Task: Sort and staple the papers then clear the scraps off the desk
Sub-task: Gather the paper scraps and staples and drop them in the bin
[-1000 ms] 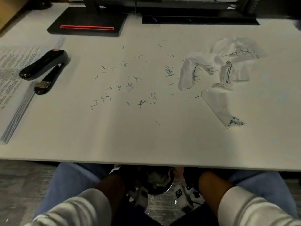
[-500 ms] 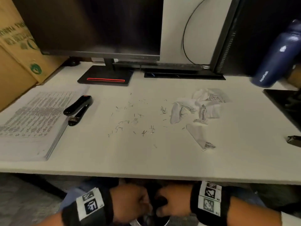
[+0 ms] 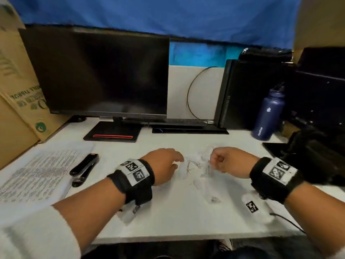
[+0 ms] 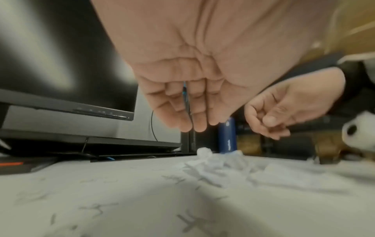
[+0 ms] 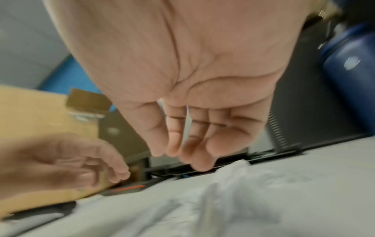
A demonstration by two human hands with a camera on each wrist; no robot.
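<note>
Crumpled white paper scraps (image 3: 194, 165) lie mid-desk, with one flat torn piece (image 3: 207, 191) nearer me. My left hand (image 3: 177, 162) hovers just left of the pile, fingers relaxed and holding nothing. To the pile's right hangs my right hand (image 3: 214, 161), loosely curled and empty. The left wrist view shows the left hand (image 4: 192, 118) above loose staples (image 4: 97, 208) and the scraps (image 4: 219, 165). The right hand (image 5: 182, 149) hangs over blurred scraps (image 5: 233, 184). A black stapler (image 3: 84, 169) lies beside the printed paper stack (image 3: 37, 174) at the left.
A monitor (image 3: 97, 71) on its base (image 3: 113, 133), a keyboard (image 3: 168, 122) and a PC tower (image 3: 248, 94) line the back. A blue bottle (image 3: 268, 114) and black gear (image 3: 317, 156) stand at the right. A cardboard box (image 3: 16, 94) flanks the left.
Both hands came up from below the desk's front edge and now hover over the scraps. The head view has tilted upward.
</note>
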